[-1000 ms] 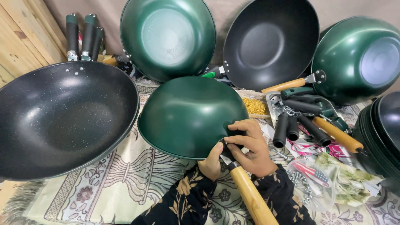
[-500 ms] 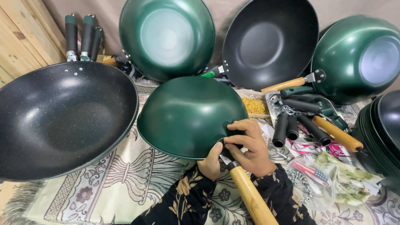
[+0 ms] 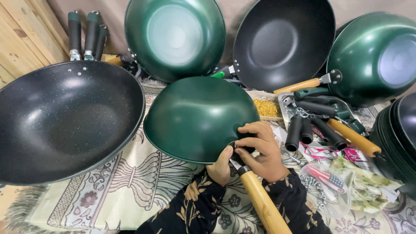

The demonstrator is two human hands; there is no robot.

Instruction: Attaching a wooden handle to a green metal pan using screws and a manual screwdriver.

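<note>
Right hand (image 3: 260, 149) curls over the joint where a wooden handle (image 3: 262, 203) meets the green wok (image 3: 199, 117), fingers bent and grasping the dark metal bracket at the rim. Left hand (image 3: 221, 167) sits just beside it, its thumb pressed up against the same rim; whether it grips anything beneath cannot be told.

That wok is turned bottom-up and tilted, its glossy dark green shell facing the camera, smooth and round with soft highlights. It lies near the middle of the patterned cloth (image 3: 108, 190), its handle running toward the near edge between the two flowered sleeves.

Room around it is tight. A large black speckled wok (image 3: 65, 121) fills the left side, its rim just beside the green one. Along the far edge lean another green wok (image 3: 175, 39), a black wok (image 3: 284, 41) and a third green wok (image 3: 372, 56). To the right lie loose black and wooden handles (image 3: 320, 125), with plastic bags (image 3: 346, 186) at the near right corner and a stack of dark woks (image 3: 398, 138) at the right edge. Open cloth shows only at the near left.
</note>
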